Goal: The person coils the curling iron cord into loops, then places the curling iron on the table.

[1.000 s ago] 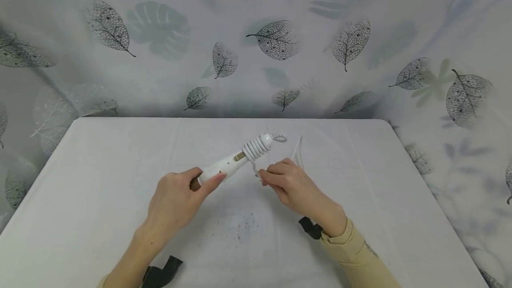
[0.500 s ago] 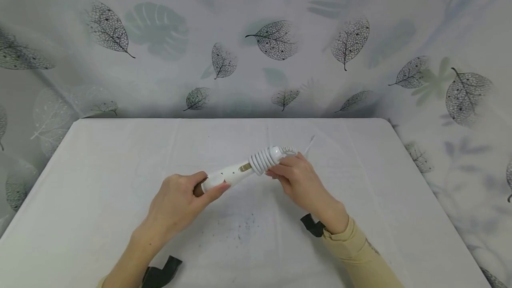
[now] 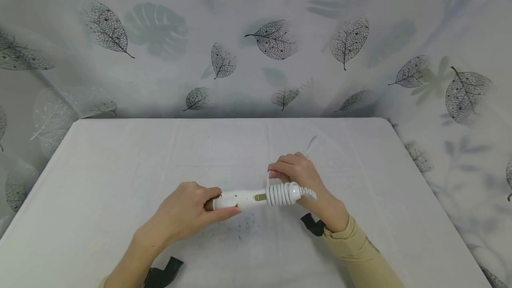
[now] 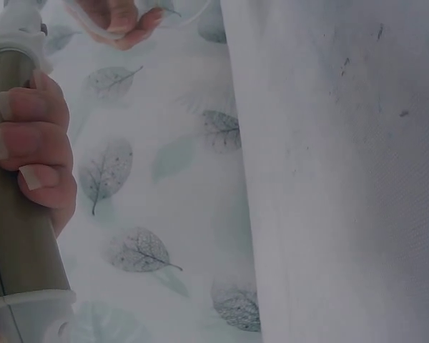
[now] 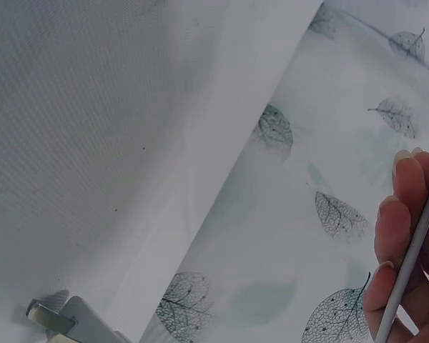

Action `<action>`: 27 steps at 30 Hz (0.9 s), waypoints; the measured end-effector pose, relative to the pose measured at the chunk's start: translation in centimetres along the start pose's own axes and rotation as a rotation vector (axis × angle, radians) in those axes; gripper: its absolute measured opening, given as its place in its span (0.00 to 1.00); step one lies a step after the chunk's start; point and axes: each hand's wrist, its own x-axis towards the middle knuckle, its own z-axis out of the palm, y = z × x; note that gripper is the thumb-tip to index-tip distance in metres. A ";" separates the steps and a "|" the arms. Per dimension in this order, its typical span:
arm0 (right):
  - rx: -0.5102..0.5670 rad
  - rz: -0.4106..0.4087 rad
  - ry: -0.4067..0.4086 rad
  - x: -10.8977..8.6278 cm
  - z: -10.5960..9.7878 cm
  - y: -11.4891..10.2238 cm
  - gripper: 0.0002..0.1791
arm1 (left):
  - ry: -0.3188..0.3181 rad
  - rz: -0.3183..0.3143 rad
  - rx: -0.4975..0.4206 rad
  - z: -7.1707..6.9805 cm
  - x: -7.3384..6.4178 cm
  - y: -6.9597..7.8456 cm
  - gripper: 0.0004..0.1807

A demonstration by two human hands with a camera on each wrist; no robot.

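My left hand (image 3: 182, 210) grips a white hair styling iron (image 3: 246, 199) by its left end, thumb along the near side. In the left wrist view, fingers (image 4: 36, 139) curl round its brownish metallic barrel (image 4: 25, 243). The iron lies nearly level above the table, its gold switch facing up. White cord (image 3: 280, 194) is wound in several turns round the handle's right part. Just behind these turns, my right hand (image 3: 300, 172) pinches the cord's loose run; the right wrist view shows the cord (image 5: 407, 275) crossing its fingers. A loop of cord (image 3: 310, 145) trails behind that hand.
A white-covered table (image 3: 132, 159) spreads under both hands, with dark specks (image 3: 240, 230) scattered near its middle. Behind it hangs a leaf-patterned curtain (image 3: 256, 70). Black straps (image 3: 312, 224) show at the wrists.
The iron has turned from slanting up rightward to nearly level, its corded end coming down and nearer. My right hand has moved from the near side of the handle to behind it, still pinching the cord.
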 end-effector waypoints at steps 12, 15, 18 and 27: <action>-0.126 0.032 0.085 0.3 -0.4 0.4 0.12 | -0.024 0.020 -0.001 0.0 -0.1 0.1 0.29; -0.117 0.071 0.052 0.1 -0.5 0.5 0.11 | -0.031 0.013 0.020 0.1 0.0 0.1 0.28; -0.063 0.098 0.009 0.0 -0.6 0.4 0.09 | -0.036 0.013 0.053 0.2 0.1 0.1 0.29; 0.011 0.088 0.004 -0.1 -0.9 0.2 0.06 | -0.069 0.000 0.083 0.6 0.1 -0.1 0.32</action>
